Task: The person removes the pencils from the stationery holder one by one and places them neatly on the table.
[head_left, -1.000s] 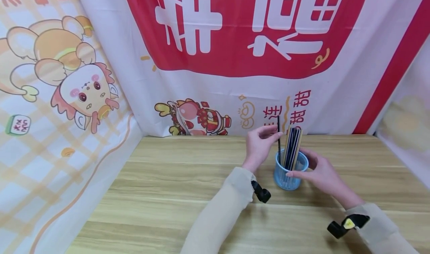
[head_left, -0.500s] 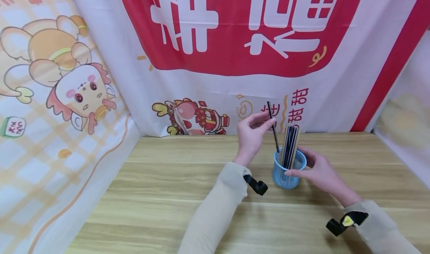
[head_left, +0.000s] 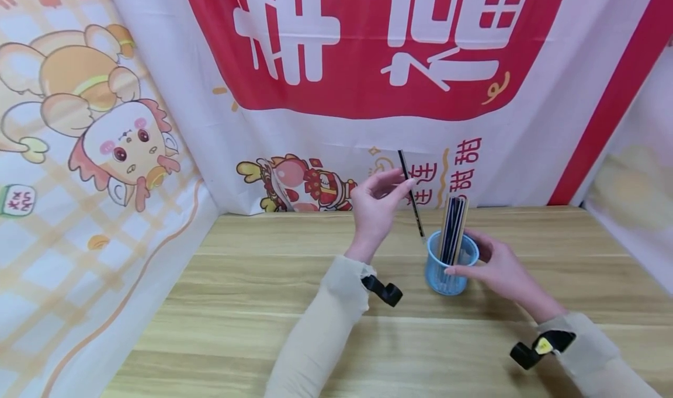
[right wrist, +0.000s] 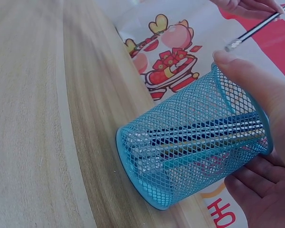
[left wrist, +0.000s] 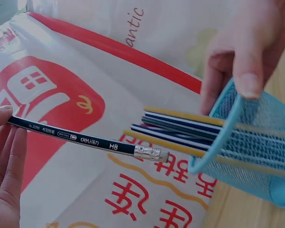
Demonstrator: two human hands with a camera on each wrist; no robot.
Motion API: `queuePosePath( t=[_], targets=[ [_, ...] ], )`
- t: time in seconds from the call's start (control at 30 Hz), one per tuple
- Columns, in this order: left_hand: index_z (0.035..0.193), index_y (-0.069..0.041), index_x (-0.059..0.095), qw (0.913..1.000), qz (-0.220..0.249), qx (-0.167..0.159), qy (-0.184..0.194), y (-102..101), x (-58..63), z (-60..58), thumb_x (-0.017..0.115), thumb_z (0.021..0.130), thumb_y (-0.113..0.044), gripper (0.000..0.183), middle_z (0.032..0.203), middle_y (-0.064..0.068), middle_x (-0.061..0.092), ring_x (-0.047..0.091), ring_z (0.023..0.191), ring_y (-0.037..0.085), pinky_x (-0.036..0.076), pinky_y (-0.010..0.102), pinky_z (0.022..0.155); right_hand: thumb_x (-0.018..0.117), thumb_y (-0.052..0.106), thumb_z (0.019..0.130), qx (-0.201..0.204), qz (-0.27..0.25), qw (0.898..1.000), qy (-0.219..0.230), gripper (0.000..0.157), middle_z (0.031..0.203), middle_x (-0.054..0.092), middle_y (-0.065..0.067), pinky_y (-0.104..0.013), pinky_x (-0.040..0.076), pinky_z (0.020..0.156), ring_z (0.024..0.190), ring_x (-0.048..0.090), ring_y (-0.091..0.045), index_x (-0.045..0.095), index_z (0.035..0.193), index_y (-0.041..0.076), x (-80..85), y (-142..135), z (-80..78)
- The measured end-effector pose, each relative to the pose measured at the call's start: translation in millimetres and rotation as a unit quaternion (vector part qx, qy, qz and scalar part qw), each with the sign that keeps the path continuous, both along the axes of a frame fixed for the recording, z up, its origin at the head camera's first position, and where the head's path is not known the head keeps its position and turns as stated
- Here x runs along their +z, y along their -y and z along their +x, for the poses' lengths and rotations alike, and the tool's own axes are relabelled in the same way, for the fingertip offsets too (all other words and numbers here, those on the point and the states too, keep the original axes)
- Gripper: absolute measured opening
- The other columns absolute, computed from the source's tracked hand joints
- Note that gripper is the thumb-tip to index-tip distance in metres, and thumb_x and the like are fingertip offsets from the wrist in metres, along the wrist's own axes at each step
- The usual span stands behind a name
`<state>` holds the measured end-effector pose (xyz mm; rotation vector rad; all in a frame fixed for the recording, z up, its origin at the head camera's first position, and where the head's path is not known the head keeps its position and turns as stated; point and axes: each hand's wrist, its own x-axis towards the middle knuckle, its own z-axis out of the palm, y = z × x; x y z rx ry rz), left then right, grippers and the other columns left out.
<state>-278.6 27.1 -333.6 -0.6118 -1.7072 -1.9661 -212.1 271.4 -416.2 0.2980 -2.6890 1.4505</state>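
Note:
My left hand (head_left: pixel 374 208) pinches a black HB pencil (left wrist: pixel 76 135) between thumb and fingers, its eraser end pointing down. That silver-capped eraser end hangs just outside the rim of a blue mesh pencil cup (head_left: pixel 447 278), to its left. The cup stands upright on the table, and my right hand (head_left: pixel 505 272) grips it from the right near the rim, thumb in front. Several pencils (right wrist: pixel 204 135), dark ones and some yellowish ones, lean together inside the cup and stick out above its rim.
The wooden table (head_left: pixel 252 304) runs back to a white and red printed cloth (head_left: pixel 294 123) hanging behind it. Another printed cloth (head_left: pixel 105 182) hangs along the left side. A black strap camera sits on each wrist.
My left hand has drawn the pencil up out of the cup and moved it left, tilting it. The right hand keeps its hold on the cup.

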Motion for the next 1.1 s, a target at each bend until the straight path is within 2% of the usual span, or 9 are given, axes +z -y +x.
queuePosePath(
  t=[0.37, 0.57, 0.73, 0.97, 1.1],
  targets=[
    [0.107, -0.010, 0.077, 0.9984, -0.017, -0.021, 0.050, 8, -27.1, -3.7, 0.085, 0.085, -0.014, 0.024, 0.096, 0.001, 0.076, 0.072, 0.084, 0.020, 0.063, 0.034, 0.076, 0.087, 0.041, 0.082, 0.001, -0.004, 1.000, -0.002, 0.095, 0.148, 0.048, -0.025, -0.058, 0.040, 0.109, 0.133, 0.048, -0.045, 0.039, 0.154, 0.000, -1.9, 1, 0.7],
    [0.109, -0.009, 0.077, 0.9918, -0.030, -0.033, 0.119, 8, -45.5, -6.7, 0.086, 0.083, -0.011, 0.027, 0.095, 0.002, 0.074, 0.072, 0.082, 0.020, 0.063, 0.033, 0.075, 0.087, 0.041, 0.082, -0.001, -0.002, 1.000, -0.004, 0.096, 0.148, 0.047, -0.026, -0.059, 0.040, 0.109, 0.132, 0.048, -0.045, 0.038, 0.154, 0.000, -2.5, 0, -0.5],
    [0.110, -0.006, 0.076, 0.9795, -0.025, -0.038, 0.196, 7, -66.7, -11.1, 0.085, 0.082, -0.005, 0.030, 0.092, 0.003, 0.075, 0.073, 0.083, 0.020, 0.063, 0.031, 0.074, 0.087, 0.041, 0.082, -0.002, -0.001, 1.000, -0.006, 0.096, 0.148, 0.048, -0.025, -0.057, 0.041, 0.109, 0.132, 0.049, -0.044, 0.038, 0.154, 0.000, -4.3, -1, -1.1],
    [0.109, -0.005, 0.076, 0.9517, -0.023, -0.039, 0.304, 6, -95.7, -18.0, 0.083, 0.081, 0.003, 0.029, 0.088, 0.007, 0.075, 0.075, 0.078, 0.023, 0.063, 0.033, 0.072, 0.087, 0.042, 0.082, -0.003, -0.003, 1.000, 0.000, 0.097, 0.148, 0.047, -0.026, -0.058, 0.041, 0.109, 0.132, 0.048, -0.045, 0.037, 0.154, 0.000, -3.7, -1, -1.1],
    [0.109, -0.006, 0.077, 0.9383, -0.045, -0.040, 0.341, 6, -108.3, -21.8, 0.083, 0.081, 0.004, 0.030, 0.086, 0.007, 0.075, 0.075, 0.077, 0.022, 0.063, 0.037, 0.075, 0.087, 0.043, 0.081, -0.004, -0.003, 1.000, 0.003, 0.098, 0.149, 0.047, -0.025, -0.060, 0.040, 0.109, 0.133, 0.048, -0.046, 0.037, 0.155, 0.002, -1.5, 0, -0.9]
  ],
)
